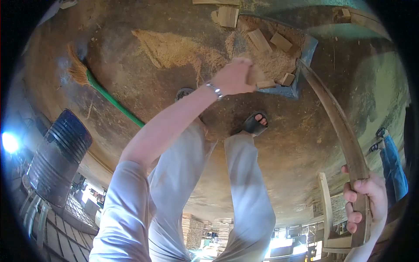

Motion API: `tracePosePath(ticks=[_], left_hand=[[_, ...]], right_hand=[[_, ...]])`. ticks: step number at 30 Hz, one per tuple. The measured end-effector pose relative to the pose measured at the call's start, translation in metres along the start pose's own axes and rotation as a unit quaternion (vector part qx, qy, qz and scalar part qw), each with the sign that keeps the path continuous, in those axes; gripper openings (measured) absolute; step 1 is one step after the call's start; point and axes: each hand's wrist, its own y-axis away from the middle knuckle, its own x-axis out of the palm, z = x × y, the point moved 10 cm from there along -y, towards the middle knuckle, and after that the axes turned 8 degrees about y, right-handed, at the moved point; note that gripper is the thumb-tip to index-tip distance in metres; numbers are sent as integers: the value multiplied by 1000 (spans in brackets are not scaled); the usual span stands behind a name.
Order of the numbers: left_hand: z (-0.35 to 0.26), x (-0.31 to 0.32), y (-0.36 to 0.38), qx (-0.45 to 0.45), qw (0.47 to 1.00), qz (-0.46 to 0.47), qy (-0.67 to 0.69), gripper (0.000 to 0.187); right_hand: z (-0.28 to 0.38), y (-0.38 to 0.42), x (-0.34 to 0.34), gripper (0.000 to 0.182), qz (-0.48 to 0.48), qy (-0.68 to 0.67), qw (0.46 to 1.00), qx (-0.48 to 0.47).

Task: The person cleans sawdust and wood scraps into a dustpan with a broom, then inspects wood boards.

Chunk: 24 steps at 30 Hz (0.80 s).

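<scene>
My left hand [235,77], with a metal watch on its wrist, is over the near left part of a blue-grey dustpan [310,49]. Its fingers curl round what looks like a pale wood block [252,77], blurred at the edges. Sawdust [283,61] and several wood offcuts [280,42] lie in the pan. At the lower right, my right hand [366,196] is wrapped round a long, curved wooden handle [334,113] that runs up to the pan's right side.
A swept heap of sawdust [174,48] lies left of the pan. A broom with a green handle [109,97] rests on the floor. A dark metal drum [61,157] stands at left. Loose wood [228,16] lies beyond the pan. Another person's legs [393,161] show at right.
</scene>
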Motion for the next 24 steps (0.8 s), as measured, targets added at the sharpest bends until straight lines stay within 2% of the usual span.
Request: tracePosePath(ticks=[2, 4, 5, 6, 7, 9, 12, 15, 16, 19, 20, 23, 24], left_hand=[[-33, -29, -33, 73, 995, -63, -4, 80], [-37, -98, -83, 47, 973, -172, -144, 74], [-29, -121, -106, 72, 940, -227, -244, 74], [-19, -136, -127, 100, 843, -320, -420, 84], [-34, -152, -116, -65, 919, -27, -387, 96], [9, -142, -133, -108, 922, 57, -367, 114], [28, -124, -125, -26, 941, -101, -322, 114], [45, -117, -98, -84, 939, -102, -319, 113], [29, -125, -78, -107, 931, -83, -338, 100], [49, -115, -70, -14, 915, -200, -349, 98], [60, -106, -77, -33, 920, -155, -358, 102], [31, -99, -66, 0, 950, -191, -247, 96], [-1, -99, -57, -15, 972, -136, -189, 97]], right_hand=[[8, 0, 0, 43, -1, 1, 1000, -10], [17, 0, -2, 43, -8, 1, 1000, -21], [24, -2, -4, 44, -14, 3, 999, -29], [29, -4, -6, 44, -20, 7, 999, -33], [31, -7, -8, 44, -28, 12, 999, -33], [28, -12, -10, 44, -41, 15, 999, -20], [15, -16, -6, 45, -39, 18, 999, 14], [5, -9, 1, 45, -33, 12, 999, 30], [6, -5, 2, 45, -32, 13, 999, 30], [12, 7, 6, 46, -39, 14, 999, 24], [13, 7, 8, 46, -39, 6, 999, 28], [10, 0, 9, 47, -19, 1, 999, 37], [9, -5, 11, 48, -15, 9, 999, 38]])
